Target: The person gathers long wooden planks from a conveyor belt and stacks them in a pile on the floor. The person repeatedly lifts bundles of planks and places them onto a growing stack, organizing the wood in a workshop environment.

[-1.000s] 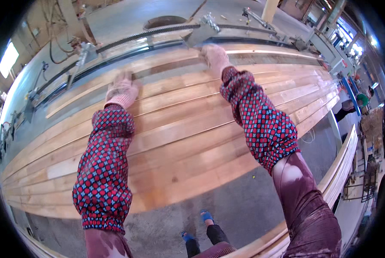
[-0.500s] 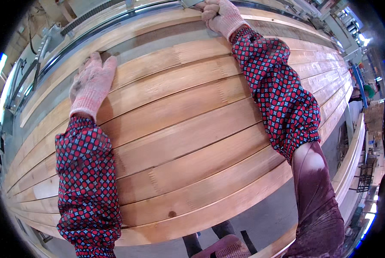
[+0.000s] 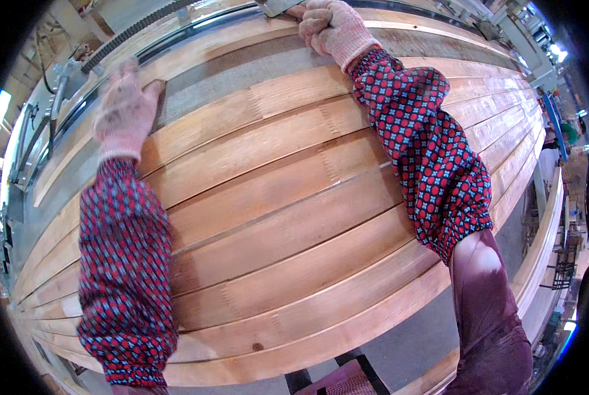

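Both arms have stretched further out since half a second ago, and the head has dipped in, so the boards now fill the view and the far rail has slid up to the top edge.

The left hand (image 3: 127, 108), in a pinkish knitted glove, is up at ten o'clock, blurred with motion. It lies on the near lip of the far board (image 3: 196, 56), right where a grey gap (image 3: 242, 76) opens between that board and the next. The fingers look held together and laid flat or hooked over the edge; the blur hides which, so I cannot tell if they grip.

The right hand (image 3: 334, 29) is at twelve o'clock, fingers curled shut over the far edge of the same board, beside a grey metal part (image 3: 278, 6) of the machine rail. Two hands spread wide on one long plank: that reads as a hold for keeping it square while it is shifted across the counter (image 3: 386, 85).

Nearer, the finger-jointed pine boards (image 3: 275, 217) lie edge to edge, tight, running from eight o'clock to two o'clock. Patterned red-and-blue sleeve covers (image 3: 127, 276) guard both forearms against the rough wood. A toothed rack (image 3: 130, 33) curves along at eleven o'clock.
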Demonstrator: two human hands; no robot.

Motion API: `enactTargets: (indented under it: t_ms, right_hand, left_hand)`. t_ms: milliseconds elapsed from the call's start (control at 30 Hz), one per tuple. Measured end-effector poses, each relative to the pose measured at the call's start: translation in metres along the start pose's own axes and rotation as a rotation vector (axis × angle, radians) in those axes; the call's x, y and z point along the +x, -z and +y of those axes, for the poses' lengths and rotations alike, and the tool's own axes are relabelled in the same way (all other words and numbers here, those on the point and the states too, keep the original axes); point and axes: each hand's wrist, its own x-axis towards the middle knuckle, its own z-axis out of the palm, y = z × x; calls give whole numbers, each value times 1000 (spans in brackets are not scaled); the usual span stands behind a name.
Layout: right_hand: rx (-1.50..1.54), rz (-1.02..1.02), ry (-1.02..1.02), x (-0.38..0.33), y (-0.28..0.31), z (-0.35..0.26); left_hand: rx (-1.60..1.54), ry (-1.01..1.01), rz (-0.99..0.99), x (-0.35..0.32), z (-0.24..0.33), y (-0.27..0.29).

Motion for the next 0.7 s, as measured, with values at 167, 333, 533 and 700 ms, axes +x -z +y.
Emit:
enactTargets:
  t_ms: [167, 333, 533, 700]
  right_hand:
    - [-47, 101, -15, 4, -26, 10]
    - [-180, -68, -12, 8, 8, -11]
    - [-135, -59, 74, -13, 7, -6]
    - [-127, -27, -50, -12, -12, 7]
  left_hand:
    - [-86, -46, -290, 14, -36, -19]
    - [-163, -21, -386, 18, -19, -9]
    - [-315, -32, -269, 20, -12, -17]
    - [-194, -74, -284, 8, -34, -3]
